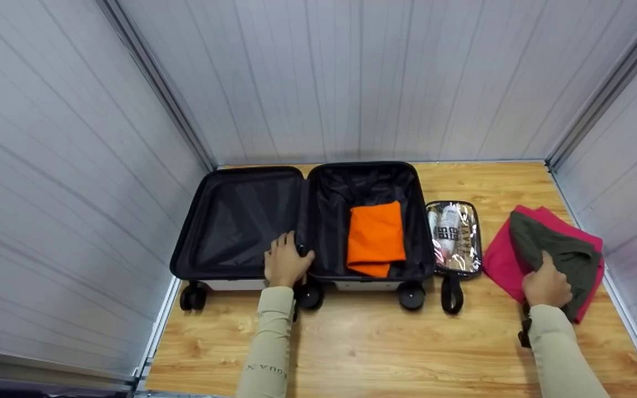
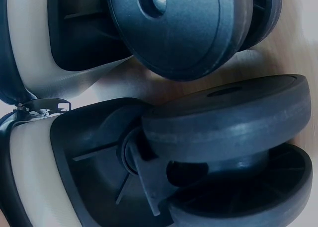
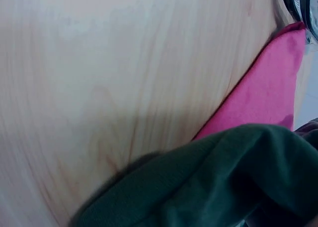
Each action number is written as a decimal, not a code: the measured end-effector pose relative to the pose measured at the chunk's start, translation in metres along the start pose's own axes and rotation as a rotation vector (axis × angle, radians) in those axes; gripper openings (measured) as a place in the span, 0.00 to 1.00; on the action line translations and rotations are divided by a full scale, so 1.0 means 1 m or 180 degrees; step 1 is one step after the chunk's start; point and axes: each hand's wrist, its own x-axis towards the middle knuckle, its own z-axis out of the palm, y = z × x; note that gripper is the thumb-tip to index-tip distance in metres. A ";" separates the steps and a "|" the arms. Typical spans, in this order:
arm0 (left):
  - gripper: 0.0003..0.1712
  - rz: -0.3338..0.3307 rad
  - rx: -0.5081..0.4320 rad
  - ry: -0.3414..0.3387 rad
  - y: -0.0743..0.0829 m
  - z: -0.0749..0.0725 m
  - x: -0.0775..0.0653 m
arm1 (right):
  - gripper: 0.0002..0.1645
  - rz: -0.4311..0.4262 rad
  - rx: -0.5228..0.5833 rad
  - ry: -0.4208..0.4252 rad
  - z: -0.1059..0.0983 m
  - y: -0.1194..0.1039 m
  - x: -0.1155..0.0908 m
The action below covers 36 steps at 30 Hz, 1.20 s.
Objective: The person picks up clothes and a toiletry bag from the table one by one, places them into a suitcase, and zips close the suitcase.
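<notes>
An open suitcase (image 1: pixel 252 221) lies flat with its two dark-lined halves side by side. My left hand (image 1: pixel 286 261) rests on its front rim near the hinge, fingers pointing into the left half and thumb out to the right. In the right half lies a folded orange cloth (image 1: pixel 376 232). Over to the right, my right hand (image 1: pixel 547 283) grips a dark green garment (image 1: pixel 578 257), which overlaps a pink garment (image 1: pixel 501 262). The right wrist view shows the green fabric (image 3: pixel 198 182) bunched up close to the camera; the fingertips are hidden there.
A clear toiletry pouch (image 1: pixel 465 243) with bottles inside stands against the suitcase's right side, its black strap (image 1: pixel 452 296) toward me. Black caster wheels (image 2: pixel 223 117) stick out at the suitcase's front. Pale panel walls (image 1: pixel 324 83) enclose the wooden floor (image 1: pixel 379 348).
</notes>
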 end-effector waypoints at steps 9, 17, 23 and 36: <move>0.44 -0.0009 -0.0013 -0.0001 0.000 0.000 -0.001 | 0.34 0.0004 0.0170 0.0019 -0.004 0.001 0.002; 0.44 -0.0005 0.0010 -0.0020 -0.001 0.000 -0.001 | 0.32 -0.0063 0.0263 0.0029 -0.012 0.003 0.003; 0.44 -0.0015 -0.0031 -0.0033 0.000 -0.001 -0.001 | 0.32 -0.0046 0.0296 0.0036 -0.018 0.003 0.003; 0.44 -0.0016 -0.0037 -0.0035 0.000 0.000 0.001 | 0.35 0.0014 0.0469 -0.0046 -0.031 0.004 0.004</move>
